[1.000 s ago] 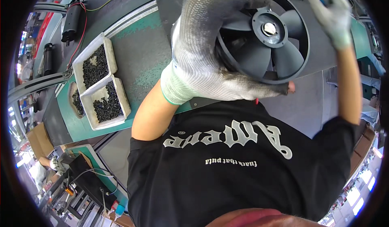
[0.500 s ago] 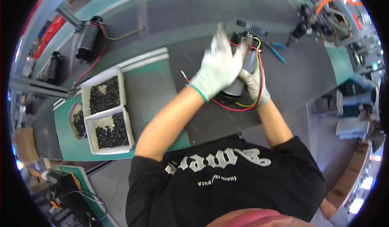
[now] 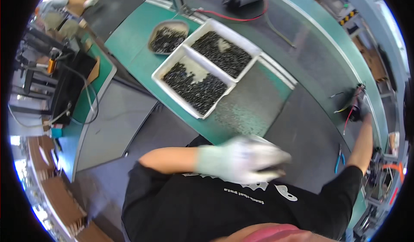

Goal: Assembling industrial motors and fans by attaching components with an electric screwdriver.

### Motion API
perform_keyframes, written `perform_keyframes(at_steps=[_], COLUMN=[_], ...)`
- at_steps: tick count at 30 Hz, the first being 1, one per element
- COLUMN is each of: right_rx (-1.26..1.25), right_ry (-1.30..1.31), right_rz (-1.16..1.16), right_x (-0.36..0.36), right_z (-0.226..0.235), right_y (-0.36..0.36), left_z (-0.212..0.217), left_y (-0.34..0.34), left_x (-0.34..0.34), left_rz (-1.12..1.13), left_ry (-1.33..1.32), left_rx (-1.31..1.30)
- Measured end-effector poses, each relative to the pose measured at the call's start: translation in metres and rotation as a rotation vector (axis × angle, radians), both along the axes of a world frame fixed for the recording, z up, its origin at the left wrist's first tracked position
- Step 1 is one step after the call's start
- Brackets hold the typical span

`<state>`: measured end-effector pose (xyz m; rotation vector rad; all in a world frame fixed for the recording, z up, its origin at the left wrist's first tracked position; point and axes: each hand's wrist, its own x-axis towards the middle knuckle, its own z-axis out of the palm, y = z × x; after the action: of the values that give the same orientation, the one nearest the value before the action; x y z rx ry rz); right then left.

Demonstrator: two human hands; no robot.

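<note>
Hands (image 3: 243, 160) apart now, trays (image 3: 202, 75) clear.

Grey mat (image 3: 302, 129) open; screw trays (image 3: 207, 75) block left.

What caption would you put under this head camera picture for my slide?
Gloved left hand blurred above the grey mat, right hand reaching to a wired part, white trays of dark screws behind.

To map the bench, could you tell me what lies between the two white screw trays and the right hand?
In the head view, only bare dark mat lies between the trays and the right hand.
</note>
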<state>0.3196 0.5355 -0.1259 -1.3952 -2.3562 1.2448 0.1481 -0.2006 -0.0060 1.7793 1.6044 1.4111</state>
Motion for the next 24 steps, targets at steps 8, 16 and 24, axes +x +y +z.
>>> perform_keyframes(at_steps=[8, 16, 24], right_rx=[0.243, -0.500, -0.095], right_ry=[0.329, 0.492, 0.611], right_rz=[0.458, 0.537, 0.136], right_x=[-0.211, -0.507, -0.537], right_z=[0.138, 0.065, 0.011], right_y=[-0.392, -0.536, -0.517], left_z=[-0.098, -0.149, -0.179], left_y=[-0.237, -0.197, -0.215], left_x=[-0.247, -0.284, -0.295], left_rz=[1.806, 1.838, 1.766], left_ry=[0.430, 0.341, 0.426], left_rx=[-0.405, -0.737, -0.872])
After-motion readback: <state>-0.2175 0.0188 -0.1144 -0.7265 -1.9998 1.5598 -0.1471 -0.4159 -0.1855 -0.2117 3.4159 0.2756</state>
